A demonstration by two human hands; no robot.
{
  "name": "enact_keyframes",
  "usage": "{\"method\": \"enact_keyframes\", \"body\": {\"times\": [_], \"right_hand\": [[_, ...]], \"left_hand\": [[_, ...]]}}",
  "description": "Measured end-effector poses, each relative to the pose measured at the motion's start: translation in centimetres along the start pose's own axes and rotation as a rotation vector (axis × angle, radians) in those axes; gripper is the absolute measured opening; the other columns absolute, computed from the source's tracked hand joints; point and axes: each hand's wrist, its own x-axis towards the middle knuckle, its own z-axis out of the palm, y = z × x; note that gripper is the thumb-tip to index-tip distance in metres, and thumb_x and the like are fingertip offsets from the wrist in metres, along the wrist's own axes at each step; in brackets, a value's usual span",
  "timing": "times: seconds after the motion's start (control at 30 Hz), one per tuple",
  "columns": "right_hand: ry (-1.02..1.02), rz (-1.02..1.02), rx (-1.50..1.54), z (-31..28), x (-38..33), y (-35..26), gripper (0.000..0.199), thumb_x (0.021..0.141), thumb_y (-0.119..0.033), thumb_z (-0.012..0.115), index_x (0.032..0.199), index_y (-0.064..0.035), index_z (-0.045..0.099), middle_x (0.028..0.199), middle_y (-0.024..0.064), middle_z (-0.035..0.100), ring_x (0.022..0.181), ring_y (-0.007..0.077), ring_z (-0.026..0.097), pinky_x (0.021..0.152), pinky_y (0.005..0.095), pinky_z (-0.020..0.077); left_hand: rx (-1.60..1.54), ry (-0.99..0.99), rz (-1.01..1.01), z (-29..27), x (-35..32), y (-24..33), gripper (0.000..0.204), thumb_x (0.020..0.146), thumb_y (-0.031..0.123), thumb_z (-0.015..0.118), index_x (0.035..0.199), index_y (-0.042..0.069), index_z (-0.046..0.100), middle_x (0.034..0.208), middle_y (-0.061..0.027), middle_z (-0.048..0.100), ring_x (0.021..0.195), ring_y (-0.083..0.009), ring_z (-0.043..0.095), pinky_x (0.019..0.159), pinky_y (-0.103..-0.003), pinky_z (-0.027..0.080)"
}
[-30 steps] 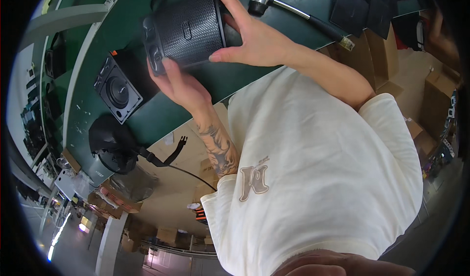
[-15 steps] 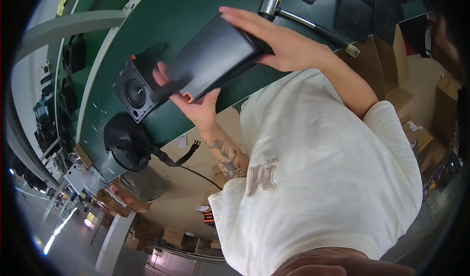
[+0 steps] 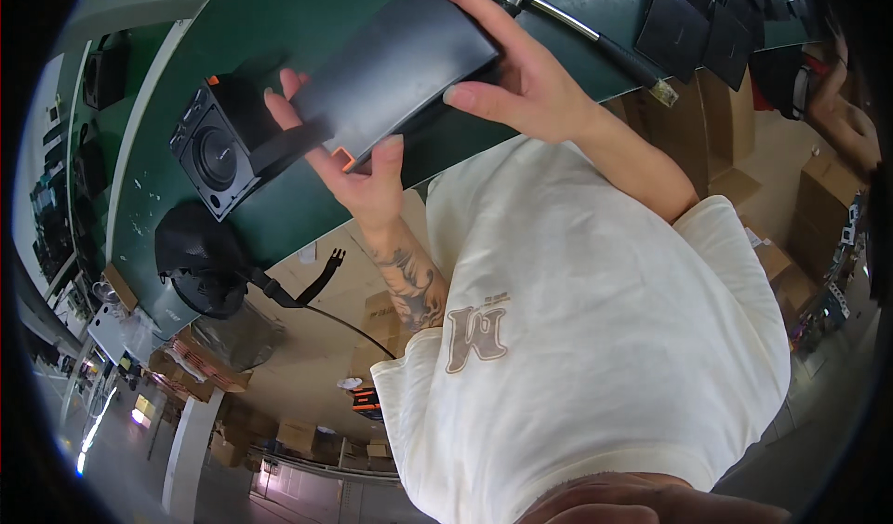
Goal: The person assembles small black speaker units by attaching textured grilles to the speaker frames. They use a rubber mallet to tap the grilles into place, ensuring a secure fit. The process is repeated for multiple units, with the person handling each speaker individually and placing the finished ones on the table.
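The green desk (image 3: 316,13) is the biggest thing. Its near edge runs in front of the person, with bare green on the far side of the hands. A brown carton (image 3: 735,106) stands right, past the near edge. The black box (image 3: 400,59) is in both hands, tipped, over the middle of the desk. Its right end is well apart from the tools, but its left end has little room. A black bag (image 3: 200,254) sits near left, by the desk's edge, and its strap hangs over. The speaker (image 3: 219,143) is on the left, just beside the left hand. Flat black panels (image 3: 674,29) lie far right. The hammer (image 3: 595,36) lies between them and the right hand. The right hand (image 3: 544,96) grips the right end, thumb on the near side. The left hand (image 3: 367,175) holds the left end, fingers spread, thumb on the near side. A small orange piece (image 3: 350,159) shows there.
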Motion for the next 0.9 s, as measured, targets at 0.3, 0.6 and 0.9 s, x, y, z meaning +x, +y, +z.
{"method": "enact_keyframes", "body": {"times": [0.3, 0.6, 0.9], "right_hand": [[0.094, -0.005, -0.089, 0.4, 0.1, 0.0, 0.069, 0.087, -0.020, 0.083, 0.148, -0.0105, 0.052, 0.152, 0.0125, 0.046, 0.144, 0.0269, 0.044, 0.118, 0.0368, 0.0358], [-0.088, 0.068, 0.073, -0.6, 0.0, 0.2, 0.091, 0.094, -0.016, 0.075, 0.163, 0.0032, 0.019, 0.170, 0.0216, 0.013, 0.159, 0.0284, 0.011, 0.125, 0.0366, 0.0126], [-0.091, 0.078, -0.163, -0.8, 0.0, -0.4, 0.088, 0.093, -0.017, 0.077, 0.161, 0.0008, 0.025, 0.168, 0.0221, 0.017, 0.157, 0.0296, 0.016, 0.124, 0.0379, 0.0165]], "left_hand": [[0.081, -0.013, -0.030, -0.2, -0.1, 0.6, 0.126, 0.078, 0.039, 0.090, 0.166, 0.005, 0.005, 0.164, -0.0190, 0.029, 0.142, -0.0325, 0.044, 0.109, -0.043, 0.047], [-0.002, -0.033, -0.049, -0.1, -0.2, 0.8, 0.128, 0.081, 0.028, 0.087, 0.166, 0.008, -0.007, 0.172, -0.0167, 0.009, 0.155, -0.0299, 0.021, 0.123, -0.044, 0.028], [0.065, 0.011, -0.073, 0.2, -0.5, 0.9, 0.128, 0.078, 0.032, 0.091, 0.166, 0.007, 0.002, 0.168, -0.0179, 0.023, 0.147, -0.0308, 0.038, 0.117, -0.043, 0.039]]}}
